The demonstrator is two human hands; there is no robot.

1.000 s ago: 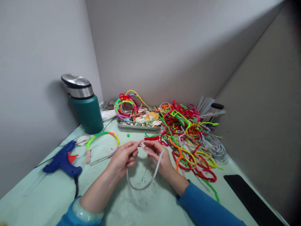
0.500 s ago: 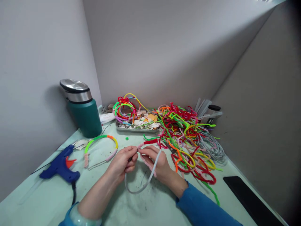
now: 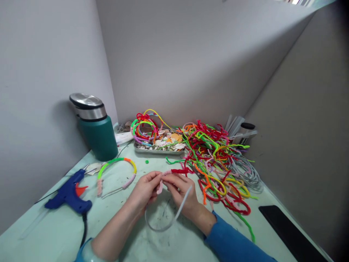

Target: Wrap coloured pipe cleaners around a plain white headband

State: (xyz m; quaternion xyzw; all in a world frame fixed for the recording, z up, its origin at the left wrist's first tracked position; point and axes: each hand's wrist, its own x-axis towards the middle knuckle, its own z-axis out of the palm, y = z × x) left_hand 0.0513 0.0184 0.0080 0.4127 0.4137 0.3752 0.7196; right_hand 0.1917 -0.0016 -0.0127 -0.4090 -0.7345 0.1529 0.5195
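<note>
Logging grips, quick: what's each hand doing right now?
Left hand: closed, pinching the pink wrap on the band.
Right hand: closed, seemingly pinching the same band; exact contact partly hidden.

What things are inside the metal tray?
The metal tray holds small white and orange pieces; colourful loops rest over its left part. Its bottom, and anything hidden beneath the loops, cannot be seen.

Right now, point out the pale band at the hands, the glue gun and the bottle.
Pale band [image 3: 179, 212]: head view, right side of its curve.
Glue gun [image 3: 66, 191]: head view, blue body.
Bottle [image 3: 99, 139]: head view, teal side below the metal collar.
</note>
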